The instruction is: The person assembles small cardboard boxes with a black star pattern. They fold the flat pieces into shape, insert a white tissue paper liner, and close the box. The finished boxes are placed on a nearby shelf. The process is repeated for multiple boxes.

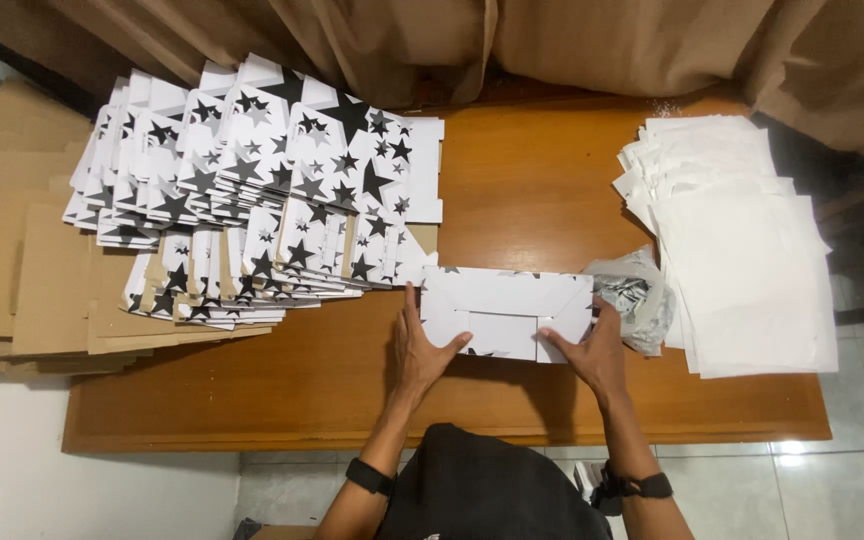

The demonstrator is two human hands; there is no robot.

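Note:
A white cardboard box [505,308] with black star print lies upside down on the wooden table [512,190], its folded bottom flaps facing up. My left hand [418,348] grips its left end, thumb pressed on a flap. My right hand [588,350] holds its right end, fingers on the opposite flap. Both wrists wear dark bands.
Stacks of flat star-printed box blanks [252,180] cover the table's left half, over plain brown cardboard sheets [22,270]. A pile of white paper sheets [742,250] lies at the right, with a crumpled clear plastic bag [637,295] beside the box. Brown curtains [512,40] hang behind.

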